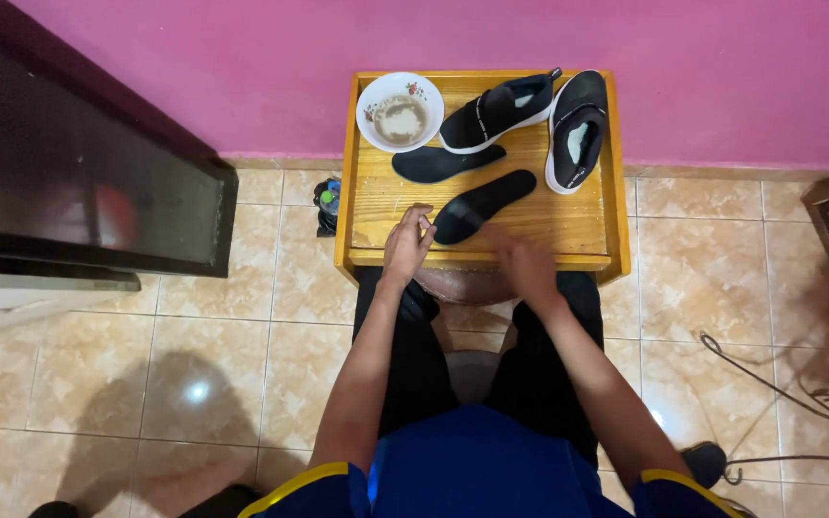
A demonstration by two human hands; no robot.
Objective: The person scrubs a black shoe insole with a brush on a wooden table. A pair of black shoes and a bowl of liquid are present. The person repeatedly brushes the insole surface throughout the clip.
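The nearer flat black foam shoe insole (484,204) lies on the small yellow-varnished wooden table (368,206), running diagonally from the front centre toward the back right, its rounded end closest to the person. The left hand (407,242) sits at the table's front edge just beside that rounded end, fingers (420,217) loosely curled and part-spread, closing on nothing; whether a fingertip touches the insole cannot be told. The right hand (526,263) is blurred at the front edge, below and right of the insole and apart from it; its grip cannot be told. Judged by its form, the insole is light, thin and flexible, likely to droop if lifted by one end; its fabric face should give fair friction. A pinch across the rounded near end, or a flat hold at mid-length, appears the soundest purchase. A second black insole (447,163) lies behind it, partly beneath a black slip-on shoe with white sole (497,111); a matching second shoe (576,129) stands at the back right. A white ceramic bowl with floral rim holding brownish residue (400,112) occupies the back left corner and would break if knocked. A dark bottle with green cap (327,203) stands on the beige tiled floor (184,326) left of the table.
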